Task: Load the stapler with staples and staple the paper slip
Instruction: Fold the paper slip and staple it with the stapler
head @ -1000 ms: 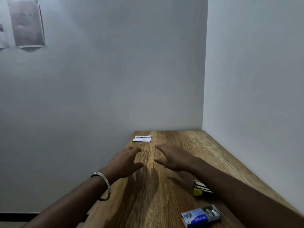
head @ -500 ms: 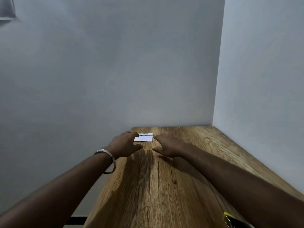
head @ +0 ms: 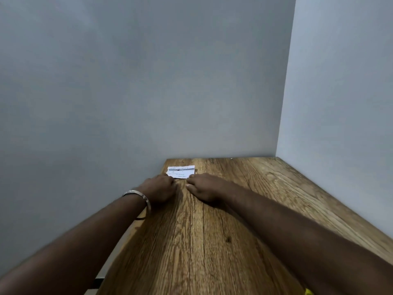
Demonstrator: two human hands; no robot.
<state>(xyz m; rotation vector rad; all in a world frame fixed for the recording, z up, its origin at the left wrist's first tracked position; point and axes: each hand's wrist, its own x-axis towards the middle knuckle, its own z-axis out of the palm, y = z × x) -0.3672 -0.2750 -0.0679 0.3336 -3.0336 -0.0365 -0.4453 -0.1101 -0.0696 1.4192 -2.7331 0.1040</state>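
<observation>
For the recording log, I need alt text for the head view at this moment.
Both hands reach the near edge of a small white paper slip at the far end of a wooden table set in a wall corner: left hand, wearing a metal bangle, and right hand. A yellow scrap shows at the bottom edge.

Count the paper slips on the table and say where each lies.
1. The paper slip lies at the far left end of the wooden table, near the wall, just beyond both hands' fingertips. None other shows.

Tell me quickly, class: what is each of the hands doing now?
Left hand: fingertips at the white printed paper slip; grip cannot be told.
Right hand: the same.
</observation>
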